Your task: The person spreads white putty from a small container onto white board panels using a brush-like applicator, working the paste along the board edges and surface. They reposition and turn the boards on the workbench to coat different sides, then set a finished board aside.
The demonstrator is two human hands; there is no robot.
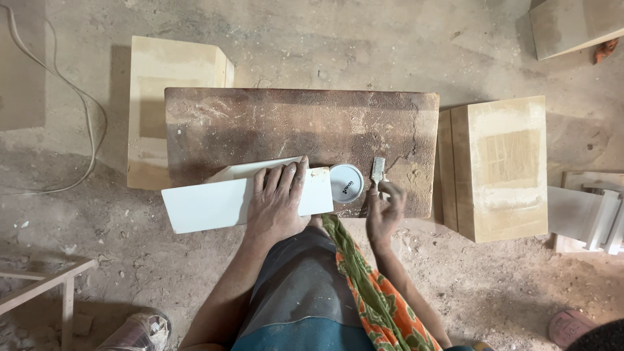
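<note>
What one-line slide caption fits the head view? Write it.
Left hand pressing a white box-shaped piece on a dusty brown board; right hand holding a putty knife beside a small round container.

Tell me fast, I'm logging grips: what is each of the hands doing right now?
Left hand: open, pressed flat on the white panel.
Right hand: closed on the putty knife.

Panel [214, 201] on bench [292, 123], tin [346, 182] to its right.

A pale wooden box [500, 169] stands right of the worn brown board [260, 123], another box [170, 71] behind its left end; a white cable [88, 117] loops across the dusty floor [338, 39]
</note>
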